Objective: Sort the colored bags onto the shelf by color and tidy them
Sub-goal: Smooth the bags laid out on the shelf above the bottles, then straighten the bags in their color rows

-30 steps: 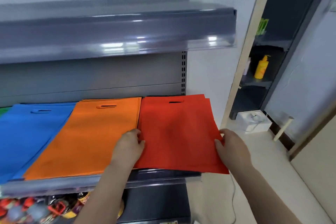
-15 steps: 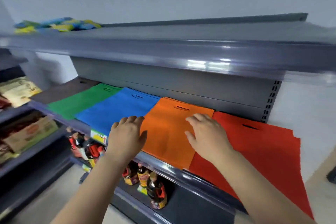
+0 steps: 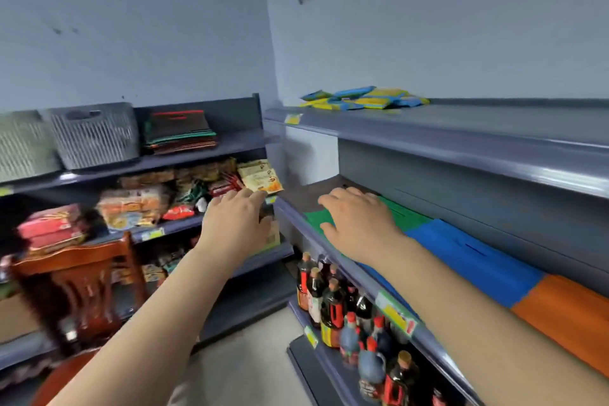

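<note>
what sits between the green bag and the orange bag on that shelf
The blue bag lies between the green bag and the orange bag, seen in the head view.

Grey shelf at R carries flat bags side by side: green bag nearest the corner, then blue bag, then orange bag. Edges touch or overlap slightly; can't tell which.

A small shop corner where grey metal retail shelving with price tags on its edges holds rows of sauce bottles, packaged snacks, plastic baskets and flat coloured bags laid out for sale.
</note>
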Demonstrator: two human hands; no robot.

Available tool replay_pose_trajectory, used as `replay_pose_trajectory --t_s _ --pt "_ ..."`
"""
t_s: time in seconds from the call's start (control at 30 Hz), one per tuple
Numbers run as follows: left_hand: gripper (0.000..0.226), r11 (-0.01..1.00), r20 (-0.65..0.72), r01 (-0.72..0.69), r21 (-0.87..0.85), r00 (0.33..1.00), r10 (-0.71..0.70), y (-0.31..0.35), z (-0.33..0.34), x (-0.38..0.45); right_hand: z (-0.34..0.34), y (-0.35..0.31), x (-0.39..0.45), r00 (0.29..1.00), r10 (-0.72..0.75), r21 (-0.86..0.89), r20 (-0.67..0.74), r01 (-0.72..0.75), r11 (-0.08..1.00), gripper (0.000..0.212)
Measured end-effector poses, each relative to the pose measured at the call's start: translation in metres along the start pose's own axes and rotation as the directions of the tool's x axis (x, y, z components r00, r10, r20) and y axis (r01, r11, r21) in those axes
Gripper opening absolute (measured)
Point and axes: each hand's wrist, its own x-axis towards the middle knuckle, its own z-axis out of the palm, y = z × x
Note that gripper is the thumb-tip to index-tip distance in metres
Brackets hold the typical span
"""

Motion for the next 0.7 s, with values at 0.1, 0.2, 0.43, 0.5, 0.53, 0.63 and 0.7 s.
replay_pose_trajectory --t_s 0.1,0.2,0.43,0.5,0.53,0.63,0.7 --pt "0.045 0.997 -0.015 0.063 0.041 0.998 -0.062 -0.062 0.004 0.02 0.011 -0.033 0.061 0.999 -0.05 0.037 -0.02 0.051 0.998 0.038" --pt "0.048 0.99 -0.007 0.128 0.066 0.992 -0.128 -0.118 0.011 0.035 0.025 -0.064 0.114 0.996 -0.083 0.072 -0.044 0.086 0.994 0.035" --pt "0.047 0.95 0.045 0.271 0.157 0.959 -0.281 -0.226 0.035 0.06 0.062 -0.125 0.22 0.98 -0.179 0.118 -0.091 0.189 0.975 0.036" --pt "0.05 0.937 0.047 0.302 0.178 0.948 -0.315 -0.247 0.042 0.069 0.072 -0.139 0.251 0.971 -0.219 0.124 -0.102 0.23 0.965 0.037" --pt "0.049 0.931 0.04 0.315 0.185 0.944 -0.327 -0.256 0.046 0.075 0.077 -0.146 0.267 0.966 -0.234 0.126 -0.106 0.247 0.961 0.038" --pt "0.048 0.914 0.023 0.354 0.197 0.931 -0.365 -0.285 0.06 0.097 0.097 -0.16 0.314 0.956 -0.272 0.138 -0.111 0.285 0.948 0.04" --pt "0.049 0.9 0.03 0.374 0.223 0.92 -0.39 -0.303 0.072 0.115 0.112 -0.166 0.346 0.949 -0.294 0.143 -0.112 0.308 0.941 0.043"
